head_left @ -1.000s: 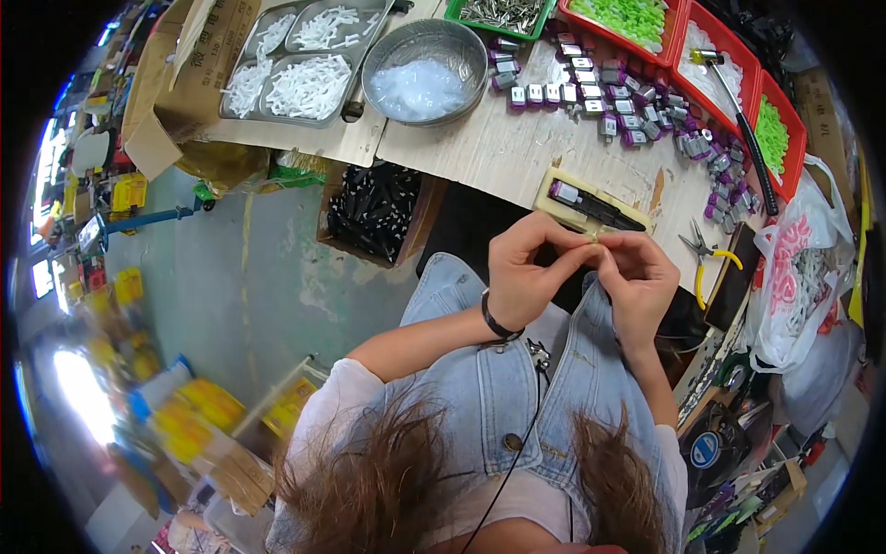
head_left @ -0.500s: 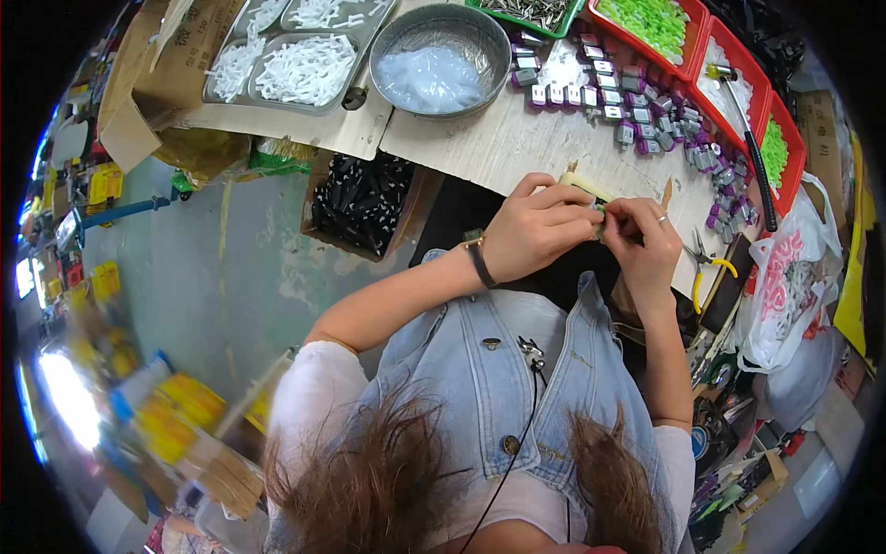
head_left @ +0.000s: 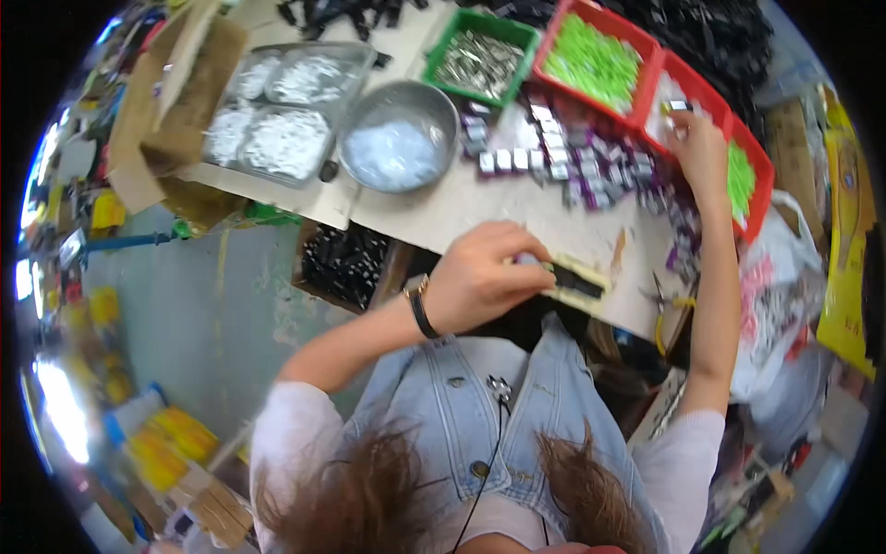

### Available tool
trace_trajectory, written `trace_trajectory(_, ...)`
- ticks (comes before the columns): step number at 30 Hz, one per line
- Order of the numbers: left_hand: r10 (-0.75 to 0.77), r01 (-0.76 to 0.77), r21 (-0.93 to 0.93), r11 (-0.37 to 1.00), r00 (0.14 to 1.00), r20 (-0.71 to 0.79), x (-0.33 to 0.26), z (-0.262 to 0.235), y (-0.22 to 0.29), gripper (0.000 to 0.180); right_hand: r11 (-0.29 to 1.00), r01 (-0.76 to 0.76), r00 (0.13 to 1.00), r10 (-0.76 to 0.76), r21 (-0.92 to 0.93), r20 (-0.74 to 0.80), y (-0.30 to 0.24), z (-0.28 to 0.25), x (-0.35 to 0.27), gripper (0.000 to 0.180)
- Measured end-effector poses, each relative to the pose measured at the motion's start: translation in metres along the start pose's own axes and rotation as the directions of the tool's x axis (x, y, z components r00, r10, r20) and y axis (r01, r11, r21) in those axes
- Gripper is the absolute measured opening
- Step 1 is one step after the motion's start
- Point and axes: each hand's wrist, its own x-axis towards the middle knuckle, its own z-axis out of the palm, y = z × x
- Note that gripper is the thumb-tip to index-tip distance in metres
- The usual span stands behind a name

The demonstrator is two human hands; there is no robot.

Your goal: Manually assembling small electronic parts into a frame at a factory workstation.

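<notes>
My left hand (head_left: pixel 486 279) is closed at the front edge of the table, its thumb and fingers pinching a small purple-and-grey part (head_left: pixel 527 259) with a bit of green by the fingertips. Touching those fingertips is a cream-coloured block (head_left: pixel 591 298) with a dark piece (head_left: pixel 577 281) lying along it. My right hand (head_left: pixel 699 152) reaches out over a red bin of small white pieces (head_left: pixel 661 127), fingers bent together. Beside its fingertips shows the yellow-and-black end of a tool (head_left: pixel 678 106); the rest is hidden, and so is whatever the fingers hold.
Purple-and-silver parts (head_left: pixel 591 171) cover the table's middle. Around them stand a red bin of green pieces (head_left: pixel 591 60), a green tray of metal pins (head_left: pixel 480 65), a metal bowl (head_left: pixel 355 175) and a divided tray (head_left: pixel 346 69). Yellow-handled pliers (head_left: pixel 661 319) lie right.
My right hand has left the cream block and moved up and away to the red bin. My left hand stays by the block. The whole view has shifted, showing more of the table's far side.
</notes>
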Motion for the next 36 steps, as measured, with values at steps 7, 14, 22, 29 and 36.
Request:
trace_trajectory(7, -0.403, 0.298, -0.343, 0.891, 0.867, -0.294, -0.013, 0.002, 0.021, 0.011, 0.998, -0.055, 0.997, 0.057, -0.044, 0.054, 0.007, 0.023, 0.004, 0.019)
trace_trajectory(14, -0.637, 0.356, -0.875, 0.328, 0.767, 0.074, 0.009, 0.018, 0.022, 0.012, 0.301, -0.217, 0.976, 0.048, 0.929, 0.212, -0.161, -0.083, -0.100, 0.006)
trace_trajectory(22, -0.571, 0.283, -0.911, 0.301, 0.818, 0.066, -0.005, 0.025, 0.030, 0.011, 0.172, -0.216, 0.942, 0.297, 0.961, 0.158, -0.203, -0.082, -0.156, 0.009)
trace_trajectory(29, -0.531, 0.212, -0.858, 0.468, 0.843, -0.082, -0.019, 0.022, 0.036, 0.010, 0.079, -0.217, 0.925, 0.334, 0.973, 0.180, -0.217, -0.074, -0.166, 0.008)
trace_trajectory(36, -0.533, 0.302, -0.841, 0.448, 0.846, 0.020, -0.022, 0.019, 0.034, 0.011, 0.462, 0.097, 0.959, 0.193, 0.882, -0.206, -0.214, -0.065, -0.181, 0.011)
